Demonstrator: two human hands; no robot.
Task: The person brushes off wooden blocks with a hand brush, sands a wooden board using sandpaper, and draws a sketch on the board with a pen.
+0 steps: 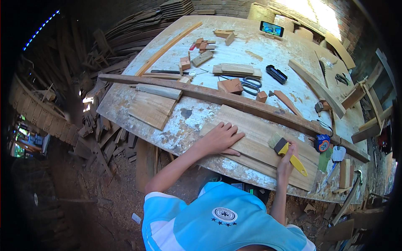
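My left hand [220, 138] lies flat, fingers spread, on a pale wooden board [255, 129] at the near edge of the workbench [184, 121]. My right hand [287, 160] grips a paintbrush with a yellow handle [293, 157]. Its bristles [274, 141] rest on the same board, to the right of my left hand. The board lies flat, running from the bench's middle to its near right corner.
A long dark wooden strip [234, 100] crosses the bench behind the board. Scissors [250, 85], a phone [271, 29], a blue tape measure [321, 143], a handsaw [321, 67] and several wood offcuts lie farther back. Wood scraps are piled on the ground at left.
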